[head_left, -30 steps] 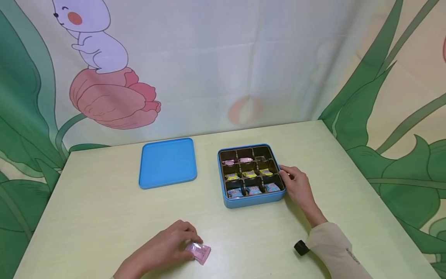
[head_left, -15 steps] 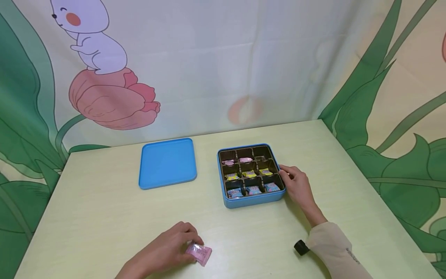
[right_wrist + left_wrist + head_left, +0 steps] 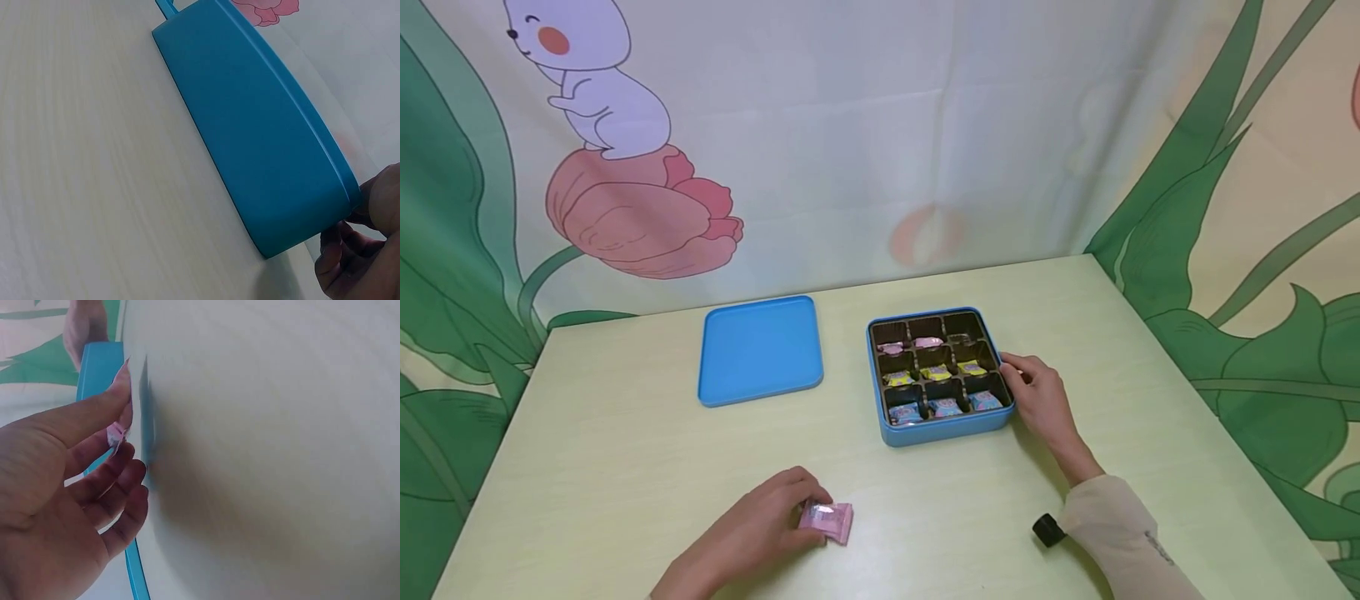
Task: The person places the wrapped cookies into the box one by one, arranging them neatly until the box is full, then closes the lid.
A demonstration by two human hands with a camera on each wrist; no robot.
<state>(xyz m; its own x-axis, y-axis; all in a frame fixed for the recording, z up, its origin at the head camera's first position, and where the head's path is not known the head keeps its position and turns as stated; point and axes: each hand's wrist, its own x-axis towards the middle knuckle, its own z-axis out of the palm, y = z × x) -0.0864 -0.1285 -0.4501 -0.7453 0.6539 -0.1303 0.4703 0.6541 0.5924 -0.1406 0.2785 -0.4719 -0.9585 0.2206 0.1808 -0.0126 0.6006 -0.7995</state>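
Note:
My left hand (image 3: 760, 529) pinches a pink-wrapped candy (image 3: 831, 522) between thumb and fingertips, low over the front of the table. In the left wrist view the candy (image 3: 119, 432) is seen edge-on, its lower part hidden by the fingers. The blue box (image 3: 951, 432) stands to the right, fitted with a dark divided tray. Its back row has two pink candies, with bare dark plastic at the back right; yellow candies (image 3: 937, 372) fill the middle row, blue ones (image 3: 946, 407) the front. My right hand (image 3: 1043, 404) grips the box's right side, thumb at the rim.
A blue lid (image 3: 762, 354) lies flat on the table (image 3: 625, 450), left of the box. Beside the right sleeve (image 3: 1112, 521) is a small black object (image 3: 1047, 530). A printed curtain (image 3: 820, 150) hangs behind the table.
My left hand has moved slightly up and away from the table's front with the pink candy, which has turned a little. The right hand and the box have stayed in place.

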